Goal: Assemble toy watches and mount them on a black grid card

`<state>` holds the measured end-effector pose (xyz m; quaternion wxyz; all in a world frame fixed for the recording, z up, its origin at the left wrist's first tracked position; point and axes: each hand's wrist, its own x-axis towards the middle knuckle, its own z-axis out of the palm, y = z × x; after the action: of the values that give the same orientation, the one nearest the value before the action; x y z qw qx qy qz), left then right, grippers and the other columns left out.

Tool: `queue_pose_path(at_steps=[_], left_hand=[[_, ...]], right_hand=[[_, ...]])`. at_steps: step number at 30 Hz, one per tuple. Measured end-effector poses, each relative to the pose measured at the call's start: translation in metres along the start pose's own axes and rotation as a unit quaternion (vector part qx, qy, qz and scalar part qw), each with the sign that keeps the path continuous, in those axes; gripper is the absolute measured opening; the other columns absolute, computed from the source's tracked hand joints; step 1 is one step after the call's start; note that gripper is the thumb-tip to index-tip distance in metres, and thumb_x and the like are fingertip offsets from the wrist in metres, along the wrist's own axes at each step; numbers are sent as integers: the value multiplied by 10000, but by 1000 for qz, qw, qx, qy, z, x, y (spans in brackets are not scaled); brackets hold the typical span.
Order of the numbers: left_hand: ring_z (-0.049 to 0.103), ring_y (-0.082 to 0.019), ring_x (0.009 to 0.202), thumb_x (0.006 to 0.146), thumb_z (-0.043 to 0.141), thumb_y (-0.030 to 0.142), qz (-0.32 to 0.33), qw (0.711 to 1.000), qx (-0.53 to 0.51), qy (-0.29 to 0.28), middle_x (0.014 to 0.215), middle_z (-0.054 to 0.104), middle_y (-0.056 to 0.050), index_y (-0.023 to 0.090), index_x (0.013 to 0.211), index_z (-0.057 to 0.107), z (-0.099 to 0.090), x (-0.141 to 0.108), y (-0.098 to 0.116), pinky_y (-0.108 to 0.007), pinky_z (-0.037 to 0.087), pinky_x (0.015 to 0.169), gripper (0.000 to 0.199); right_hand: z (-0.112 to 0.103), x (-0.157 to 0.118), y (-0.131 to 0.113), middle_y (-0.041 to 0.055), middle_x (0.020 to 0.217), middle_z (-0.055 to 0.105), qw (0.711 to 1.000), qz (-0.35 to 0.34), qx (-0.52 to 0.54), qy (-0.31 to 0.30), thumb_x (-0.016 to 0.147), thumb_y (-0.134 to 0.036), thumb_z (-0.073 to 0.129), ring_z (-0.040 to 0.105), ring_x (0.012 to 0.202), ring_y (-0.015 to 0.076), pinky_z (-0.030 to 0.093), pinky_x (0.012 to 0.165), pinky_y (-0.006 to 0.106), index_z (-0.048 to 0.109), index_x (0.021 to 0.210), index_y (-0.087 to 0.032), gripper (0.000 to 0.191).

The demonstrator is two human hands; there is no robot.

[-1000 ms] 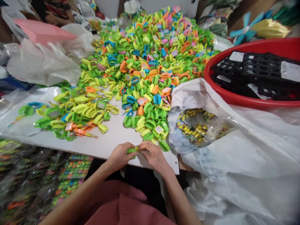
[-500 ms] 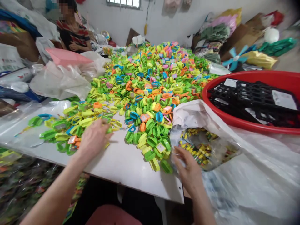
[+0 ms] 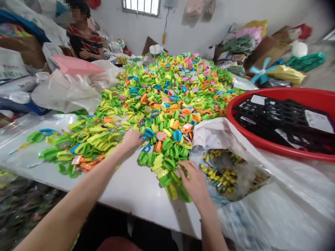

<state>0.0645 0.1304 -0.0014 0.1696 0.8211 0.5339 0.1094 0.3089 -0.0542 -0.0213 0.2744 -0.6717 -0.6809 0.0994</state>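
Observation:
My left hand (image 3: pixel 132 138) reaches to the front of a large pile of colourful plastic toy watches (image 3: pixel 167 94). Its fingers are closed together beside a blue toy watch (image 3: pixel 149 132); what they hold, if anything, is hidden. At the pile's near right tip, my right hand (image 3: pixel 194 179) has its thumb and fingers around a yellow-green toy watch with a pale face, still lying among green ones (image 3: pixel 170 164). A smaller heap of yellow, green and orange toy watches (image 3: pixel 91 137) lies left of my left forearm, on the white table (image 3: pixel 136 188).
An open plastic bag (image 3: pixel 209 130) with small yellow-wrapped pieces (image 3: pixel 222 176) lies right of my right hand. Behind it stands a red tub (image 3: pixel 251 134) holding black plastic trays (image 3: pixel 282 111). Clear bags and a pink scoop-like sheet (image 3: pixel 75 65) sit left. A person (image 3: pixel 87 43) sits at the back left.
My left hand has moved right and forward from the smaller heap to the main pile. My right hand has shifted left from the bag's edge onto the green toy watches.

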Motion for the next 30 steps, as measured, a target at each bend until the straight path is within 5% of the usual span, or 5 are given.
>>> queue_pose_path(at_steps=[5, 13, 22, 27, 30], left_hand=[[580, -210, 845, 866, 540, 222, 34, 991, 127, 31, 870, 636, -62, 181, 848, 664, -15, -77, -11, -281, 408, 708, 132], [548, -214, 795, 919, 407, 98, 146, 971, 184, 41, 884, 625, -81, 181, 1028, 638, 70, -190, -13, -326, 400, 680, 268], [544, -188, 722, 948, 360, 137, 95, 990, 100, 31, 811, 614, -63, 177, 800, 633, 48, -207, -24, -312, 424, 684, 313], [557, -250, 1035, 876, 473, 121, 77, 995, 69, 9, 1140, 598, -135, 149, 1095, 628, 38, -179, -12, -366, 456, 883, 270], [566, -258, 1004, 834, 471, 83, 87, 991, 76, -72, 1052, 625, -137, 142, 937, 663, 37, -159, -1, -394, 455, 876, 226]], right_hand=[[39, 76, -66, 111, 1040, 661, 992, -90, 28, -79, 880, -134, 480, 618, 969, 212, 504, 857, 343, 664, 1030, -163, 239], [101, 147, -125, 207, 1030, 699, 933, -129, -192, -275, 855, -3, 381, 652, 976, 275, 492, 816, 356, 694, 998, -45, 346], [107, 148, -116, 204, 1113, 668, 926, -108, -219, -287, 905, -17, 283, 640, 1005, 253, 489, 839, 366, 639, 1148, -75, 435], [111, 154, -116, 166, 1068, 680, 937, -92, -195, -275, 914, -44, 324, 634, 989, 233, 483, 833, 341, 639, 1131, -119, 389], [99, 156, -120, 170, 1098, 661, 945, -99, -183, -253, 891, -38, 352, 616, 1012, 247, 476, 839, 351, 606, 1163, -113, 380]])
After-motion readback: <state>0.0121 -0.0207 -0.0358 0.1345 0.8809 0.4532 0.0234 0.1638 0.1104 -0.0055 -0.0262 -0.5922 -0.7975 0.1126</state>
